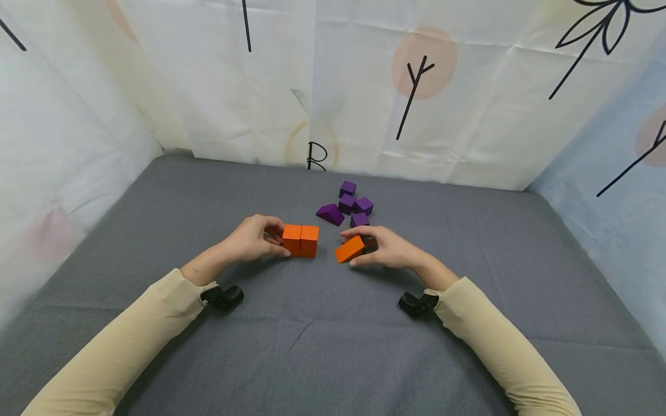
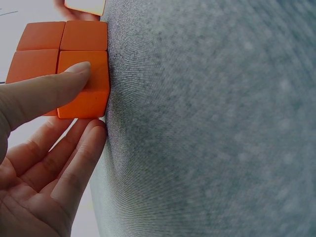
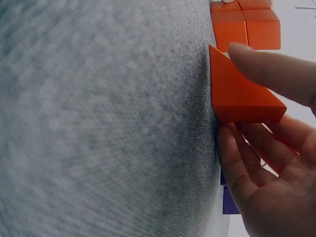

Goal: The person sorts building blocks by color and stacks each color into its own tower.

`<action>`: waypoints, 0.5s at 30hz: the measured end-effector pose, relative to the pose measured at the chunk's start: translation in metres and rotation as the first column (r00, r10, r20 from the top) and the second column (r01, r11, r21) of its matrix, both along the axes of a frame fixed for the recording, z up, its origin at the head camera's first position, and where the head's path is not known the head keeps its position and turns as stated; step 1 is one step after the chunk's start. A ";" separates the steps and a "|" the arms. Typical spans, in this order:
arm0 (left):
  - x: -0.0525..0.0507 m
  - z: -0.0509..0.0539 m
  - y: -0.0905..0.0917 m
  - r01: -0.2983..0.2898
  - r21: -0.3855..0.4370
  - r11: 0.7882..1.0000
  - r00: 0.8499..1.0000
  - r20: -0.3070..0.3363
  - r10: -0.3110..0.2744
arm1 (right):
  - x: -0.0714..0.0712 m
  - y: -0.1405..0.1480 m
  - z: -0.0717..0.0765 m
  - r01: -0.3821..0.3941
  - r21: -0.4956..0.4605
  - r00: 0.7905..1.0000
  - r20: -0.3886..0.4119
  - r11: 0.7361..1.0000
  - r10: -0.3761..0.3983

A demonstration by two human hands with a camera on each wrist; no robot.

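Orange cubes (image 1: 309, 241) stand together, two wide and two high in the left wrist view. My left hand (image 1: 253, 238) is at their left side, its thumb (image 2: 74, 81) laid on the near face of a lower orange cube (image 2: 83, 103) and its fingers behind the left side. To the right, my right hand (image 1: 385, 247) holds an orange triangular block (image 1: 350, 249) between thumb and fingers. A triangular face of this wedge (image 3: 237, 91) shows in the right wrist view, low at the cloth. A gap separates the wedge from the cubes in the head view.
Behind the hands lie several purple cubes (image 1: 347, 203) and a purple sloped-end block (image 1: 330, 214). Grey cloth (image 1: 312, 346) covers the table. Patterned white sheets (image 1: 354, 104) hang at the back and sides. A black wrist camera (image 1: 222, 297) sits on each wrist.
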State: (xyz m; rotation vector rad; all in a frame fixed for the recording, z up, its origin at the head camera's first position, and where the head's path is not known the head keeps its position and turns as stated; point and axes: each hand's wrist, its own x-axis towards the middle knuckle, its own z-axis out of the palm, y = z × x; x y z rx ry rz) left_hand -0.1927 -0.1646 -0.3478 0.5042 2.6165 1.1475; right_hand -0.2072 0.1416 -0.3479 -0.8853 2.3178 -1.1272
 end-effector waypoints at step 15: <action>0.000 0.000 -0.001 0.004 0.000 1.000 1.000 -0.005 -0.004 | 0.000 -0.002 -0.001 0.111 0.078 0.992 -0.061 0.991 -0.106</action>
